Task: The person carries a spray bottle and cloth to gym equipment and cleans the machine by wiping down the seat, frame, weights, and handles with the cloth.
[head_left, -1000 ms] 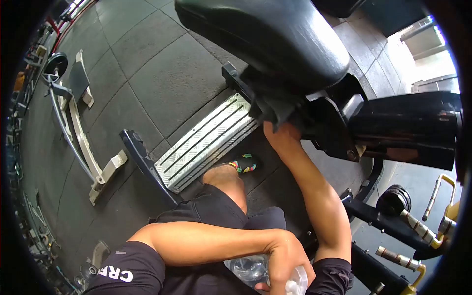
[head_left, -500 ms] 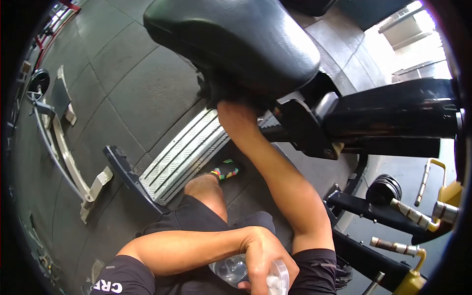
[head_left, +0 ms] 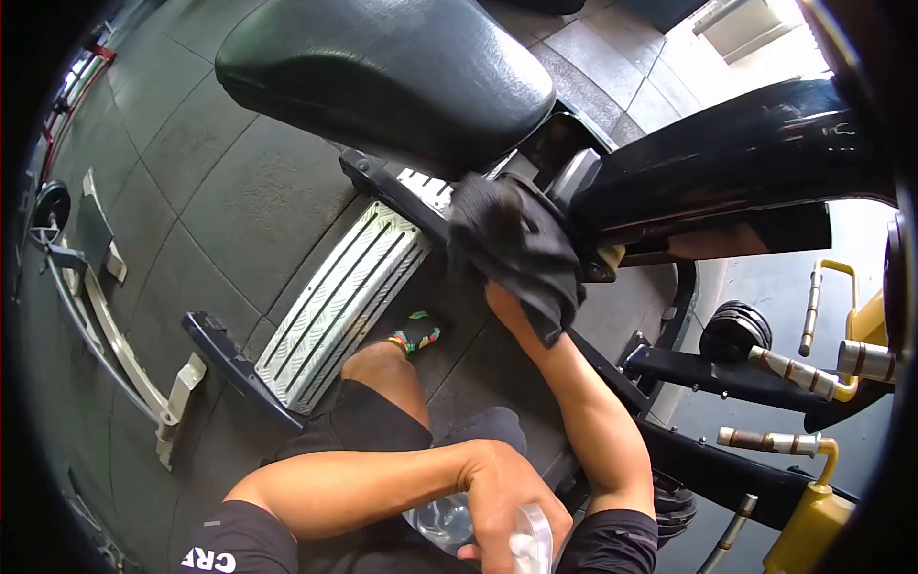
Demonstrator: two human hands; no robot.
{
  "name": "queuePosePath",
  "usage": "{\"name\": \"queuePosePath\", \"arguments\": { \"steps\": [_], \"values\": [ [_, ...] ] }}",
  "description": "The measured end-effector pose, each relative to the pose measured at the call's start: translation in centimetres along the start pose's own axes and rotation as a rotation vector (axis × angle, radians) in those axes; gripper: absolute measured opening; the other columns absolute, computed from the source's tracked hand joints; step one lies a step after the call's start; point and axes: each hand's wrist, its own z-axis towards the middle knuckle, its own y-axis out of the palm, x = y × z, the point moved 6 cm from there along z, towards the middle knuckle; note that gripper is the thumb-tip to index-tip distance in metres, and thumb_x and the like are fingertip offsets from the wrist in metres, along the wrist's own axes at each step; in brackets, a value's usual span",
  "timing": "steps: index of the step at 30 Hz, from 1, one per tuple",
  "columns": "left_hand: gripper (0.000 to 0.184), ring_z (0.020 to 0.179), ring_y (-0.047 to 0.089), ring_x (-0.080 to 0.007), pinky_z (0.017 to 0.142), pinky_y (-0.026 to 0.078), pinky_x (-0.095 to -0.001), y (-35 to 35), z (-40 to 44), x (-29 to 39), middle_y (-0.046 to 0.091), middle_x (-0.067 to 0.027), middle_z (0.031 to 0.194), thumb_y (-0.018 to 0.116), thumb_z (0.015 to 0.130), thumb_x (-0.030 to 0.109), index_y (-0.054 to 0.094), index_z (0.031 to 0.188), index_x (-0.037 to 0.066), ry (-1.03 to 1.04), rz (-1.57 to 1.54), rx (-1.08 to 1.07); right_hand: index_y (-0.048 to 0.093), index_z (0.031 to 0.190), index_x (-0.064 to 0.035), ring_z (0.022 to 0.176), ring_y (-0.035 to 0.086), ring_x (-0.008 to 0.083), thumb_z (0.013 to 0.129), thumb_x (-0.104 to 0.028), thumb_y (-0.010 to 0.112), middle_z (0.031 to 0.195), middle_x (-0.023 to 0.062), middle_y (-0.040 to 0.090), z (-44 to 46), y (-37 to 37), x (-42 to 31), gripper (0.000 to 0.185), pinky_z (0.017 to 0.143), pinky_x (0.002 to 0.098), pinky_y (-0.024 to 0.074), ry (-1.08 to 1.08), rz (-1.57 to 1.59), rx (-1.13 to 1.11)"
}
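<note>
My left hand (head_left: 512,497) is wrapped round a clear spray bottle (head_left: 445,524) close to my body, its white nozzle and clear head pointing down. My right arm reaches forward, and my right hand (head_left: 504,304) grips a dark cloth (head_left: 521,244) that drapes over most of it; the fingers are hidden. The cloth hangs just below a black padded cushion (head_left: 382,81) on a gym machine, beside the thick black tube (head_left: 717,172) of its frame. Whether it touches the frame I cannot tell.
A ridged metal footplate (head_left: 335,306) lies below the cushion, near my foot in a colourful sock (head_left: 417,332). Yellow arms with metal handles (head_left: 789,371) and weight plates (head_left: 736,328) stand at the right. A pale metal frame (head_left: 120,335) lies on the left floor.
My right hand has drawn the cloth out from under the cushion, down and to the right. The view has shifted slightly. My left hand keeps hold of the spray bottle.
</note>
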Motion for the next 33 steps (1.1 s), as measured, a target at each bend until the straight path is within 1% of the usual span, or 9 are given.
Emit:
{"name": "queuePosePath", "arguments": {
  "steps": [4,6,10,14,17,21,23,31,33],
  "values": [
    [0.027,0.055,0.061,-0.0121,0.048,0.047,-0.0257,0.1,0.0,0.1,0.066,-0.0064,0.067,0.082,0.088,0.023,0.070,0.085,-0.002,-0.018,-0.011,-0.001,0.062,0.135,-0.0043,0.127,0.056,0.0373,0.092,-0.010,0.060,0.136,0.0255,0.057,-4.9,1.6,1.9,0.043,0.110,0.0452,0.0407,0.234,-0.114,-0.083],
    [0.027,0.055,0.061,-0.0120,0.048,0.047,-0.0255,-0.2,0.2,-0.2,0.066,-0.0062,0.067,0.082,0.087,0.023,0.071,0.086,-0.002,-0.038,-0.024,-0.001,0.061,0.135,-0.0037,0.130,0.054,0.0347,0.089,-0.010,0.062,0.139,0.0165,0.058,0.9,-1.0,-0.5,0.047,0.113,0.0466,0.0395,0.049,-0.098,-0.024],
    [0.027,0.055,0.062,-0.0117,0.048,0.048,-0.0252,-0.7,0.9,-0.9,0.067,-0.0058,0.069,0.084,0.085,0.022,0.072,0.088,-0.002,-0.080,-0.054,0.006,0.058,0.142,-0.0083,0.142,0.043,0.0282,0.096,-0.016,0.046,0.148,0.0082,0.053,3.4,-1.0,-2.9,0.048,0.120,0.0485,0.0289,-0.236,-0.840,0.042],
    [0.027,0.053,0.061,-0.0131,0.046,0.047,-0.0268,-0.2,0.6,-0.5,0.065,-0.0067,0.065,0.081,0.088,0.022,0.070,0.084,-0.002,-0.022,-0.044,0.040,0.055,0.144,-0.0147,0.130,0.053,0.0359,0.085,-0.026,0.060,0.146,0.0102,0.055,-3.8,1.5,1.1,0.060,0.115,0.0547,0.0316,-0.016,-0.511,-0.188],
    [0.030,0.052,0.060,-0.0146,0.046,0.045,-0.0289,-0.2,0.9,0.3,0.061,-0.0083,0.061,0.078,0.091,0.022,0.066,0.078,-0.003,0.069,-0.007,-0.099,0.058,0.139,-0.0122,0.127,0.055,0.0355,0.088,-0.021,0.059,0.138,0.0132,0.059,-2.8,-0.8,0.4,0.051,0.113,0.0508,0.0370,0.030,-0.245,-0.016],
    [0.032,0.051,0.059,-0.0169,0.046,0.044,-0.0316,-0.4,1.4,0.1,0.058,-0.0108,0.058,0.075,0.093,0.020,0.063,0.073,-0.003,0.035,-0.033,-0.113,0.063,0.130,-0.0084,0.119,0.061,0.0346,0.092,-0.018,0.060,0.130,0.0178,0.063,-1.9,1.5,-0.7,0.040,0.103,0.0459,0.0478,-0.088,-0.769,-0.060],
    [0.033,0.051,0.059,-0.0177,0.046,0.044,-0.0321,-0.4,1.2,0.4,0.058,-0.0112,0.058,0.075,0.093,0.020,0.062,0.072,-0.002,0.067,-0.013,-0.118,0.062,0.133,-0.0073,0.121,0.059,0.0392,0.091,-0.019,0.059,0.132,0.0190,0.061,-4.3,0.7,0.7,0.043,0.104,0.0481,0.0470,0.069,-0.532,-0.032],
    [0.034,0.051,0.058,-0.0209,0.047,0.042,-0.0344,-0.3,0.8,0.5,0.056,-0.0122,0.058,0.073,0.094,0.019,0.060,0.070,-0.002,0.073,0.002,-0.119,0.053,0.141,0.0063,0.142,0.039,0.0490,0.093,-0.013,0.063,0.152,0.0315,0.042,-7.9,-2.7,1.7,0.052,0.119,0.0514,0.0293,0.339,-0.034,0.736],
    [0.035,0.052,0.058,-0.0218,0.047,0.042,-0.0355,-0.7,1.2,0.5,0.055,-0.0125,0.058,0.072,0.095,0.018,0.059,0.069,-0.002,0.103,-0.009,-0.132,0.052,0.139,0.0103,0.139,0.041,0.0491,0.096,-0.016,0.061,0.149,0.0319,0.043,-9.7,-0.3,2.2,0.051,0.116,0.0510,0.0329,0.566,0.143,0.719]
  ]
}}
